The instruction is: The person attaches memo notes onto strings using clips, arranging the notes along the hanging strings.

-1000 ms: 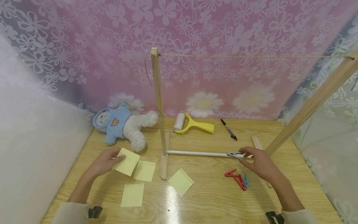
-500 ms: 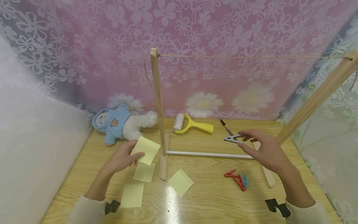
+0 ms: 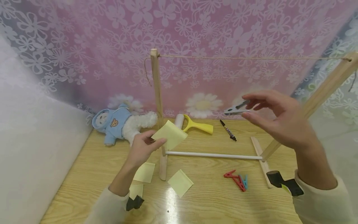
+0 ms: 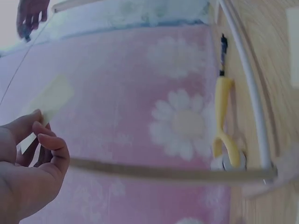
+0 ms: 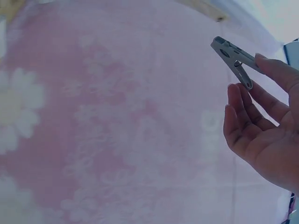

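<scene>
My left hand (image 3: 145, 147) pinches a yellow sticky note (image 3: 171, 136) between thumb and fingers, raised in front of the frame's left wooden post (image 3: 157, 90). In the left wrist view the same sticky note (image 4: 53, 95) juts out past the fingertips. My right hand (image 3: 282, 118) holds a grey clothespin (image 3: 236, 109) by its handle ends, up off the table near the right post (image 3: 321, 90). The right wrist view shows the clothespin (image 5: 233, 58) between thumb and index finger, its nose pointing away. Above both hands a thin string (image 3: 251, 58) runs between the post tops.
Three more sticky notes (image 3: 180, 183) lie on the table at front left. Red clothespins (image 3: 236, 180) and a blue clothespin (image 3: 244, 181) lie at front right. Behind the white crossbar (image 3: 212, 155) are a yellow-handled lint roller (image 3: 199, 126) and a marker (image 3: 227, 130). A plush toy (image 3: 120, 123) lies back left.
My right hand has lifted the grey clothespin from beside the crossbar up toward the string. My left hand has carried the sticky note up and to the right.
</scene>
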Demonstrator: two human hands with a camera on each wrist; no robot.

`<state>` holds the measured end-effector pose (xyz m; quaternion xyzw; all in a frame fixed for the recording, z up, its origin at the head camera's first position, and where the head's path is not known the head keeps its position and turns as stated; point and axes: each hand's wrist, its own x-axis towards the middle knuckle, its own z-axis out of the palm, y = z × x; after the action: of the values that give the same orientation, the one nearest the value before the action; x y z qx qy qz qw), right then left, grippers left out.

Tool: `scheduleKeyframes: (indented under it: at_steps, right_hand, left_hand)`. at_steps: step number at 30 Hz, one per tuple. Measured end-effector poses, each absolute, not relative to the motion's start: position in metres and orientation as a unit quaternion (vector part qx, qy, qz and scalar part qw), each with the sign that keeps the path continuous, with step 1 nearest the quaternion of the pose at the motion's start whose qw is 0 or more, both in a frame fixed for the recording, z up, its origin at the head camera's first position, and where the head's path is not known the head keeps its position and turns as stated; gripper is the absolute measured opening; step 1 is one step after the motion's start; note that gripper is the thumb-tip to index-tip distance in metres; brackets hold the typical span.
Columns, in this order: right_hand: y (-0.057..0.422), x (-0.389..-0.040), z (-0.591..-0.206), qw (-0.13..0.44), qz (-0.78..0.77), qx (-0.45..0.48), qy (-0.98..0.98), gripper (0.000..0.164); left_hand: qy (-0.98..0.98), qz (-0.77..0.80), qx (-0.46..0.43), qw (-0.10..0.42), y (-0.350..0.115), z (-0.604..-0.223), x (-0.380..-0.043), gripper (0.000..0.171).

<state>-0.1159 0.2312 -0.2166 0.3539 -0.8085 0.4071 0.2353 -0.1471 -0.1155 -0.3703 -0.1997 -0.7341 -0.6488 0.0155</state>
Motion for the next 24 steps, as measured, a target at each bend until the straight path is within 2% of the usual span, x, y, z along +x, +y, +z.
scheduleKeyframes:
  at_steps: [4, 7, 11, 12, 17, 24]
  right_hand:
    - [0.219, -0.124, -0.184, 0.248, 0.415, 0.367, -0.795, 0.041]
    - [0.210, -0.132, -0.164, 0.259, 0.392, 0.345, -0.813, 0.040]
    - [0.198, -0.145, -0.147, 0.254, 0.364, 0.317, -0.838, 0.036]
    - [0.195, -0.148, -0.143, 0.253, 0.356, 0.309, -0.845, 0.034]
    - [0.178, -0.165, -0.124, 0.228, 0.362, 0.267, -0.863, 0.031]
    - [0.159, -0.185, -0.101, 0.184, 0.367, 0.232, -0.882, 0.031]
  left_hand:
    - [-0.678, -0.709, -0.191, 0.036, -0.090, -0.359, -0.153, 0.005]
    - [-0.633, -0.751, -0.181, 0.044, -0.073, -0.353, -0.159, 0.012]
    - [-0.579, -0.793, -0.184, 0.047, -0.056, -0.347, -0.164, 0.001]
    - [-0.571, -0.798, -0.185, 0.046, -0.053, -0.346, -0.165, 0.005]
    - [-0.542, -0.815, -0.195, 0.058, -0.038, -0.334, -0.171, 0.008]
    - [-0.496, -0.841, -0.184, 0.113, -0.016, -0.310, -0.181, 0.006]
